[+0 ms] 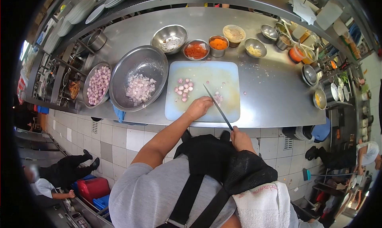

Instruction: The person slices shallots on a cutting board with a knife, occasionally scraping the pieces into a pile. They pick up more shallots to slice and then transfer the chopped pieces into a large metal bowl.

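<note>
The knife (220, 109) lies aslant over the right half of the pale cutting board (179, 113), tip pointing far and a little left, its handle coming back past the near edge into the right hand (242, 141), whose fingers are wrapped round it. Just right of the blade sits a small heap of cut shallot (218, 97); the left hand (199, 107) is on the other side, fingers curled, their tips close beside the blade. From where I stand, I cannot tell whether they are closed on a piece. The peeled shallots (184, 94) cluster on the board's left half, far and left of the left hand, so that hand is the nearer one to them. Farther left on the steel worktop (274, 102) stand a big bowl (157, 65) of chopped shallot (139, 88) and, past it, a smaller bowl (86, 90) of whole shallots (98, 84)
</note>
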A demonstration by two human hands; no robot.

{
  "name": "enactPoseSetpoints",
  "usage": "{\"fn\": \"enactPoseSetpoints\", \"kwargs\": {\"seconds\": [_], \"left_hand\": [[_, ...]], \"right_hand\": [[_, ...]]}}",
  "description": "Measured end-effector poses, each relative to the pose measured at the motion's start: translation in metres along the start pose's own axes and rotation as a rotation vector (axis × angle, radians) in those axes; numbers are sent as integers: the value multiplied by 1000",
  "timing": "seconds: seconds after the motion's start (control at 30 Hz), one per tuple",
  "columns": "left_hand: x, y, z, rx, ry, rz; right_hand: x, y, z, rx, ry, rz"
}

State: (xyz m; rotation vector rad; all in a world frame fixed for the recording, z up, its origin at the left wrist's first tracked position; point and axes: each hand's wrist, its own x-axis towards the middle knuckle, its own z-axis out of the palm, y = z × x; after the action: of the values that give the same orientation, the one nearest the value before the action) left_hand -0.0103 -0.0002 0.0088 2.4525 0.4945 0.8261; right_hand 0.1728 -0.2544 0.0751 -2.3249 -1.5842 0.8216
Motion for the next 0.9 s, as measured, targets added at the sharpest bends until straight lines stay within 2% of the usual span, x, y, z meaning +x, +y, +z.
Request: {"fn": "enactPoseSetpoints", "kwargs": {"seconds": [0.37, 0.47, 0.57, 0.67, 0.77, 0.83, 0.9], "left_hand": [[0, 4, -1, -19, -7, -41], [-4, 4, -3, -10, -4, -36], [-4, 5, -1, -10, -13, -44], [-6, 5, -3, 7, -12, -50], [-6, 3, -1, 10, -3, -33], [-4, 4, -3, 6, 10, -32], [-3, 10, -4, -126, -12, -174]], "right_hand": [[1, 17, 11, 12, -31, 18], [-7, -6, -9, 39, -7, 35], [1, 19, 10, 44, -37, 14], [-6, 2, -11, 36, -30, 10], [-1, 27, 16, 103, -24, -10], [5, 33, 9, 122, -17, -32], [5, 36, 6, 146, -9, -42]]}}
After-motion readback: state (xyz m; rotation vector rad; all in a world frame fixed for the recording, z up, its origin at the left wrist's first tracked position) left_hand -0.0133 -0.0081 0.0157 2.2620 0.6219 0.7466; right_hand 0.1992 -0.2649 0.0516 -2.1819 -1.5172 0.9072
